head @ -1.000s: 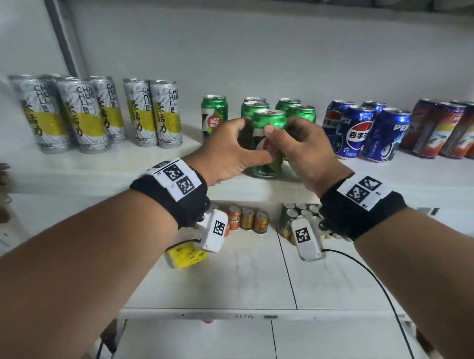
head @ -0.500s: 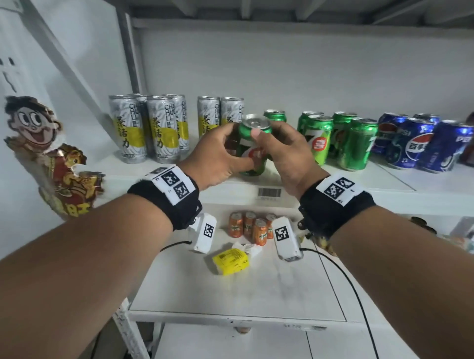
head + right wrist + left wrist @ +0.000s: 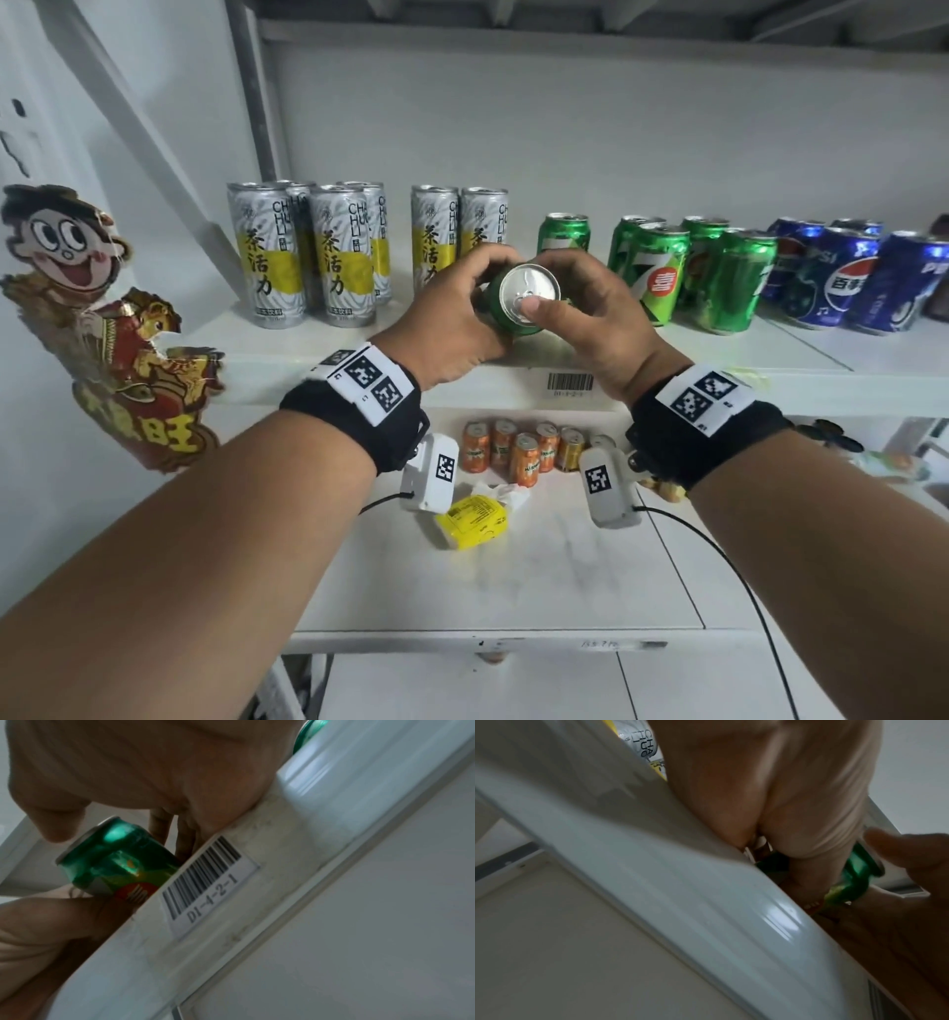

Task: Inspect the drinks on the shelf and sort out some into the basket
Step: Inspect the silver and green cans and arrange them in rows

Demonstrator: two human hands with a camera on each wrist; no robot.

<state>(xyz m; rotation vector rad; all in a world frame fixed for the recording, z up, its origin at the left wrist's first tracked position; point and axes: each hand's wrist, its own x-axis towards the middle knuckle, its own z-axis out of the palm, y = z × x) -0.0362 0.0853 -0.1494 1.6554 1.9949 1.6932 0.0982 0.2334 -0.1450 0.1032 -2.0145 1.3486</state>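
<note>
- In the head view, the left hand (image 3: 452, 313) and the right hand (image 3: 590, 318) hold one green can (image 3: 508, 313) together, above the front edge of the shelf (image 3: 287, 360). The can is tilted, so its silver top faces the camera.
- The left fingers curl round the can body from the 9 o'clock side. The right thumb presses on the lid rim at 6 o'clock, and the other right fingers wrap the far side.
- Only the head view shows the rest of the shelf: tall silver-yellow cans (image 3: 308, 252) at 10 o'clock of the hands, more green cans (image 3: 693, 272) at 2 o'clock, blue cans (image 3: 847, 277) further at 3 o'clock. Small orange cans (image 3: 518, 452) stand on the lower shelf.
- Only the right wrist view shows the can's red logo and lets one read the barcode label (image 3: 205, 884) "D1-4-2-1"; the can (image 3: 115, 860) is just beside it.
- The left wrist view is blurred; it shows the can (image 3: 852, 874) between both hands, behind the shelf edge.
</note>
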